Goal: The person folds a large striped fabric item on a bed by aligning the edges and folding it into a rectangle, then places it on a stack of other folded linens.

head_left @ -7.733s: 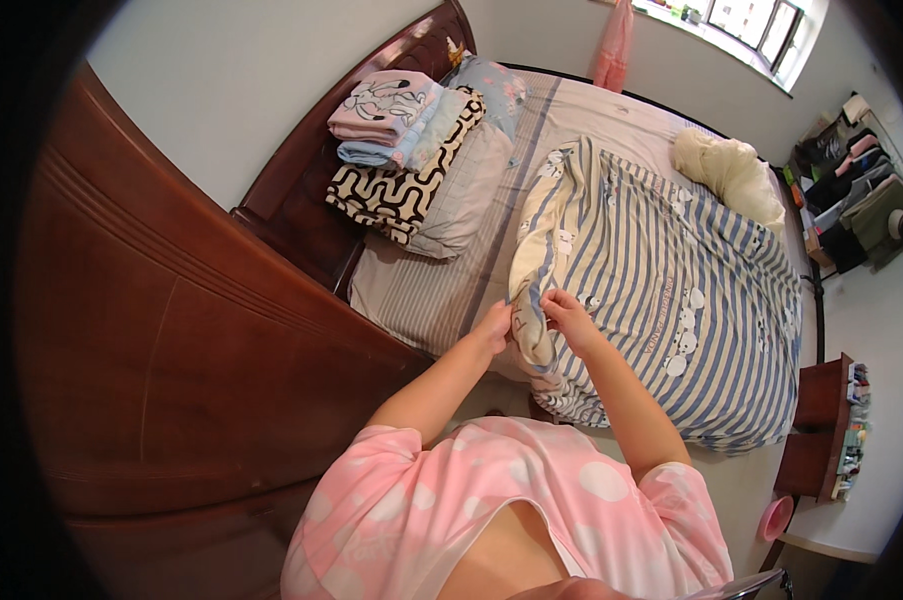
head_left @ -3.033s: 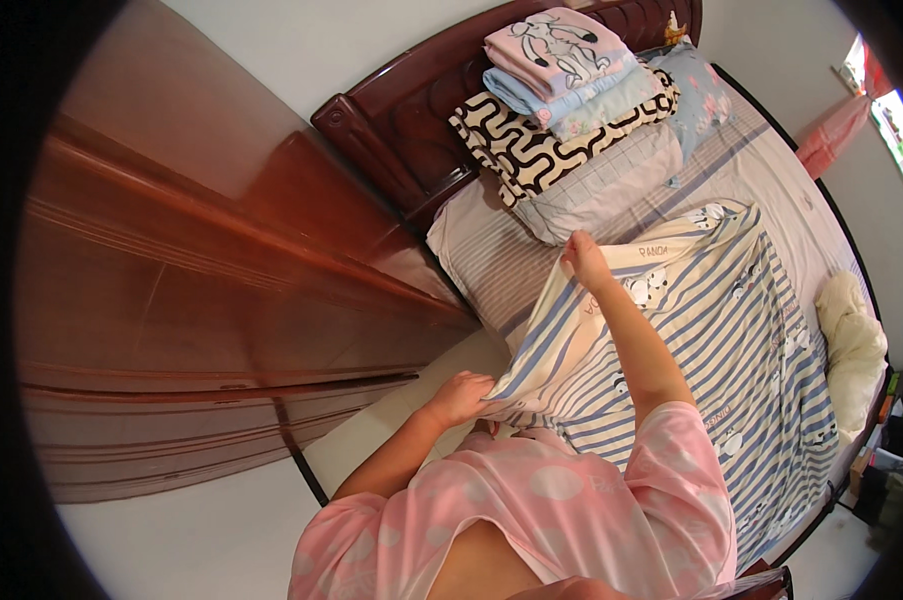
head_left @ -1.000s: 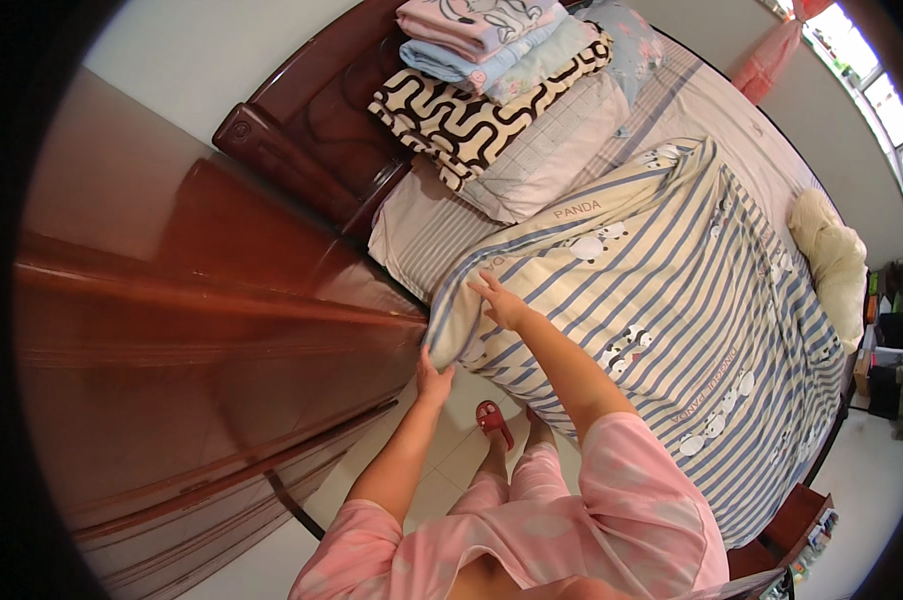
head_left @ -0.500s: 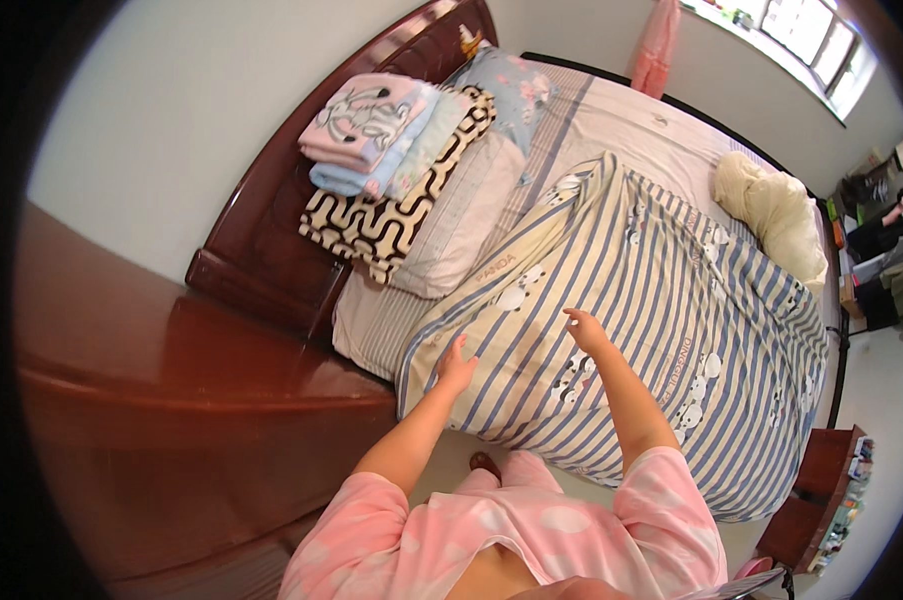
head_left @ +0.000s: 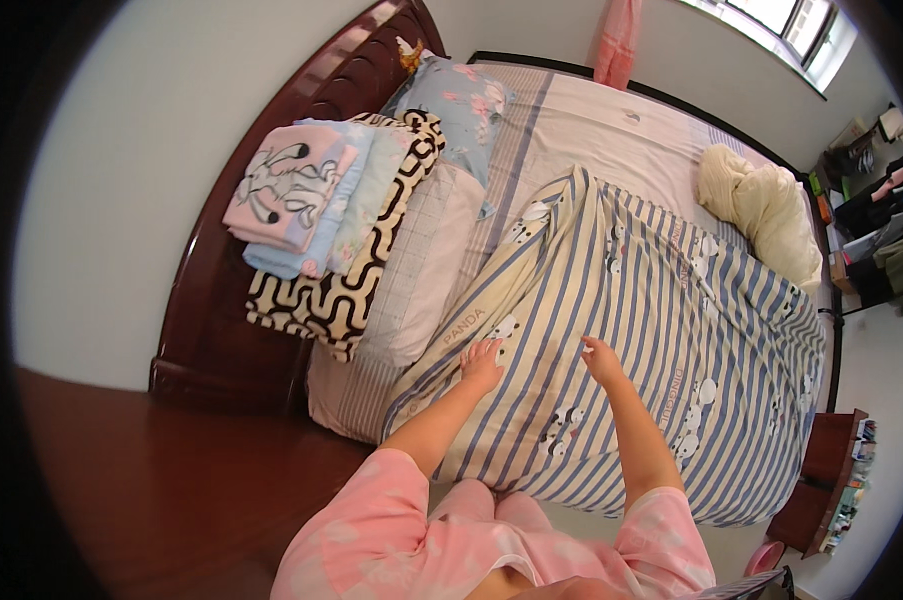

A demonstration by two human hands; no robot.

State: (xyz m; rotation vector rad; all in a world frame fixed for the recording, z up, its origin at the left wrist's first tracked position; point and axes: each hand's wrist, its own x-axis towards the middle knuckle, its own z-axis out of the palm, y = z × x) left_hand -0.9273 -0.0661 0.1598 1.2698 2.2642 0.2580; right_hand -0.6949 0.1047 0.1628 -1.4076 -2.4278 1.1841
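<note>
A striped cover (head_left: 631,400) in blue and cream with panda prints lies spread over the near part of the bed. My left hand (head_left: 483,365) is over its left part, beside a panda print, fingers apart and nothing held. Whether its fingertips press on the fabric I cannot tell. To the right, my right hand (head_left: 601,362) hovers over or rests on the middle of the cover. Its fingers curve loosely, apart from the thumb, with nothing visible in them. A raised fold of the cover (head_left: 577,190) peaks toward the bed's far side.
Folded blankets (head_left: 301,190) are stacked on a pale pillow (head_left: 426,265) by the dark wooden headboard (head_left: 221,260). Beyond them lies a blue floral pillow (head_left: 461,105). A bundled cream quilt (head_left: 761,215) sits at the far right. A wooden cabinet (head_left: 171,480) stands at left.
My left hand has moved forward and right over the cover, its fingers now spread downward. My right hand stays over the middle, slightly lower in view. The view has shifted, and I stand closer to the bed.
</note>
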